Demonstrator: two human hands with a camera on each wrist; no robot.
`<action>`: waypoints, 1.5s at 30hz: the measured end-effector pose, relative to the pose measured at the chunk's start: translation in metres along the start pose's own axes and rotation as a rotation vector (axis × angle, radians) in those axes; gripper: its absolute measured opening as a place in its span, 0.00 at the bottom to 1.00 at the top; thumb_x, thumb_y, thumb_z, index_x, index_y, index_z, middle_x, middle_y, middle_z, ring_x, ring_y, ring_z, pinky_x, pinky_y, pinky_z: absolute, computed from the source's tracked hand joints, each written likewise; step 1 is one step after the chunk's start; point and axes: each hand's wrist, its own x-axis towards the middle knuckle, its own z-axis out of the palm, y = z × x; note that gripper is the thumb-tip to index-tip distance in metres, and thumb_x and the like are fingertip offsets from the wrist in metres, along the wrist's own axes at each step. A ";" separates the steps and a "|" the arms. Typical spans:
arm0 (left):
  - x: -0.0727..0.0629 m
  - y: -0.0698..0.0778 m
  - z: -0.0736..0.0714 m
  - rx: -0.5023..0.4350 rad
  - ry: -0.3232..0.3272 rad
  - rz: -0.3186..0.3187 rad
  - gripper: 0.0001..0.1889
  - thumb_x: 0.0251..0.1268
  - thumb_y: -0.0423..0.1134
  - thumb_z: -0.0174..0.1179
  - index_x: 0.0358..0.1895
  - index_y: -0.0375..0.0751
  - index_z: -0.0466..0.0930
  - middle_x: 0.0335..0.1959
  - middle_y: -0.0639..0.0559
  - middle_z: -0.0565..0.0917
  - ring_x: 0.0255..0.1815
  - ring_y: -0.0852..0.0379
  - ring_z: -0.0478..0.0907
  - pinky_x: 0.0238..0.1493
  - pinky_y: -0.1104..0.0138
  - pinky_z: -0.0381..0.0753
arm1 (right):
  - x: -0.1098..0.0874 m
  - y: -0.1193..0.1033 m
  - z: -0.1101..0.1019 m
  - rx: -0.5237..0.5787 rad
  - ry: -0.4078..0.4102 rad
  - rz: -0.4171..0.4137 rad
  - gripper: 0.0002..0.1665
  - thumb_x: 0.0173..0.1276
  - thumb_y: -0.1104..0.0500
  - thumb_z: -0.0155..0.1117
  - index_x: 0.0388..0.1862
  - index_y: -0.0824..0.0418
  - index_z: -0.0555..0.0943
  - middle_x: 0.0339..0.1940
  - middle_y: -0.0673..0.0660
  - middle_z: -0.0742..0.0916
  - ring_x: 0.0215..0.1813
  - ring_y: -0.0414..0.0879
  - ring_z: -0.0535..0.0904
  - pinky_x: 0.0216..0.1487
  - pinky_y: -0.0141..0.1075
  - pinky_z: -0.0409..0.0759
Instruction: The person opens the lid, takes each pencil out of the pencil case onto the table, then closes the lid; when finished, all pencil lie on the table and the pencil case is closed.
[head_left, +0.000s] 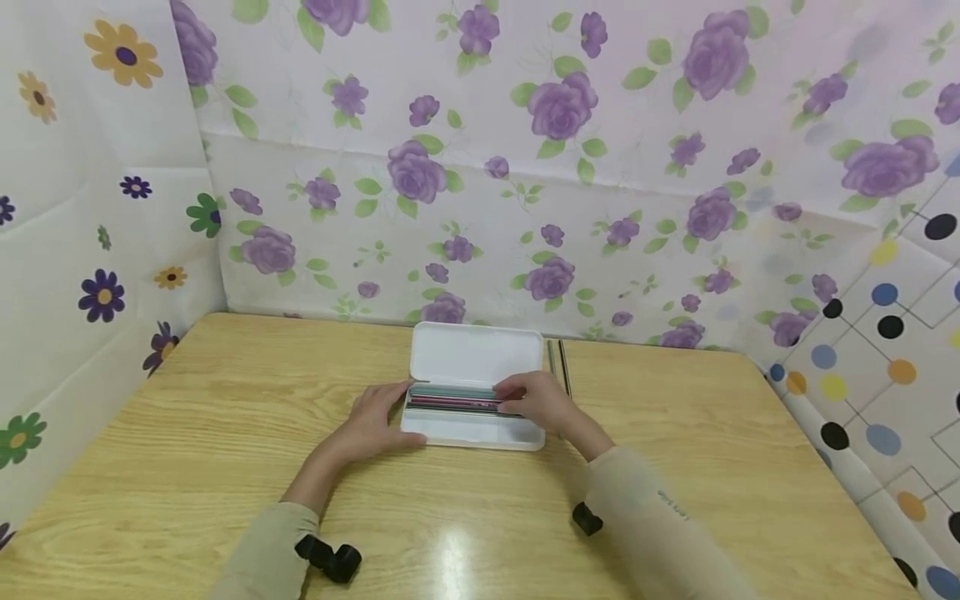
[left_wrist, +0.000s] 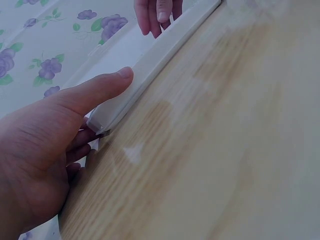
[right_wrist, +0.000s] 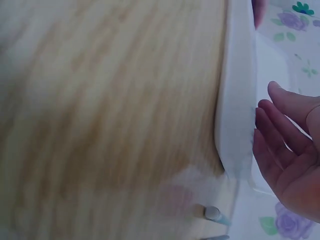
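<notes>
A white pencil case [head_left: 472,433] lies on the table with its lid [head_left: 477,352] tipped up at the back. Several slim pencils [head_left: 450,402], teal, dark pink and black, lie lengthwise inside it. My left hand [head_left: 372,423] holds the case's left end, thumb on the front rim and fingers round the far side; the left wrist view shows that thumb [left_wrist: 112,84] over the wall. Over the right part of the pencils is my right hand [head_left: 542,402], its fingertips reaching down among them. In the right wrist view its fingers [right_wrist: 280,132] curve loosely, with no pencil visible between them.
Two more pencils, one greenish [head_left: 552,357] and one black [head_left: 564,367], lie on the wooden table [head_left: 300,358] just right of the case, partly behind the right hand. A flower-patterned sheet [head_left: 480,208] hangs close behind the table. Black wrist mounts [head_left: 330,558] sit at both sleeves.
</notes>
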 end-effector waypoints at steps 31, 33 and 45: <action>-0.001 0.001 0.000 0.002 0.014 0.003 0.51 0.48 0.57 0.73 0.74 0.41 0.59 0.71 0.41 0.63 0.70 0.39 0.52 0.63 0.39 0.55 | 0.013 -0.012 0.008 -0.088 -0.222 -0.009 0.10 0.68 0.69 0.62 0.45 0.66 0.86 0.42 0.57 0.87 0.42 0.44 0.80 0.45 0.36 0.79; -0.002 0.001 0.001 0.002 0.017 0.000 0.51 0.48 0.57 0.73 0.74 0.41 0.59 0.71 0.41 0.63 0.70 0.39 0.52 0.63 0.39 0.55 | 0.012 -0.012 0.010 -0.093 -0.210 -0.021 0.10 0.68 0.70 0.61 0.44 0.66 0.86 0.42 0.57 0.87 0.43 0.46 0.81 0.45 0.37 0.79; -0.002 0.002 0.000 -0.005 0.019 0.005 0.50 0.48 0.57 0.72 0.74 0.42 0.59 0.71 0.41 0.63 0.70 0.39 0.53 0.63 0.39 0.55 | 0.012 -0.011 0.004 -0.073 0.010 -0.039 0.07 0.67 0.70 0.61 0.42 0.65 0.84 0.37 0.55 0.86 0.42 0.48 0.81 0.44 0.40 0.79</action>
